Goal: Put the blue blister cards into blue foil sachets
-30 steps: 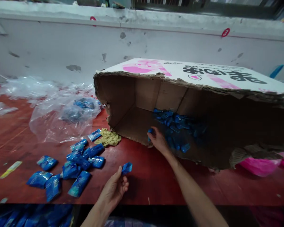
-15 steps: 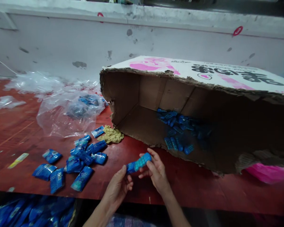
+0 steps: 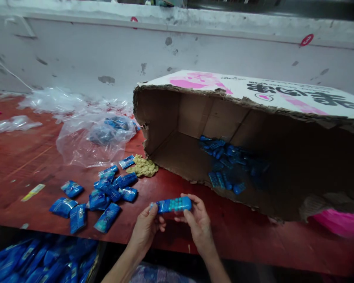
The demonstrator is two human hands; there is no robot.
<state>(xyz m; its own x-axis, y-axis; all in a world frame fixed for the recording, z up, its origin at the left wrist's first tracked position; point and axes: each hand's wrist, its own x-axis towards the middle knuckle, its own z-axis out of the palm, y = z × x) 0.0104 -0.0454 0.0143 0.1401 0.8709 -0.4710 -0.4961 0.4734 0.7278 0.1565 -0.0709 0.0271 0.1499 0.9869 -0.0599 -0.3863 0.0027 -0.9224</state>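
My left hand [image 3: 147,226] pinches the left end of a small blue printed packet [image 3: 163,206]. At its right end is a blue piece with rows of turquoise bumps [image 3: 179,203], held between the thumb and fingers of my right hand [image 3: 196,218]. Whether the bumpy piece sits inside the packet or only against it, I cannot tell. Both hands are above the table's front part, in front of a cardboard box. Left of them, several blue packets [image 3: 107,218] lie in a loose pile on the red table [image 3: 177,232].
The torn-edged cardboard box [image 3: 165,153] lies on its side, with blue bumpy pieces [image 3: 224,153] inside. A clear plastic bag [image 3: 76,141], a crumpled yellow-green cloth [image 3: 143,166] and clear plastic pieces [image 3: 53,100] are leftward. Below the table edge is a container of blue packets [image 3: 41,263].
Both hands have turned the held pieces from a slant to nearly level. The whole scene has shifted slightly right in view as the head moved.
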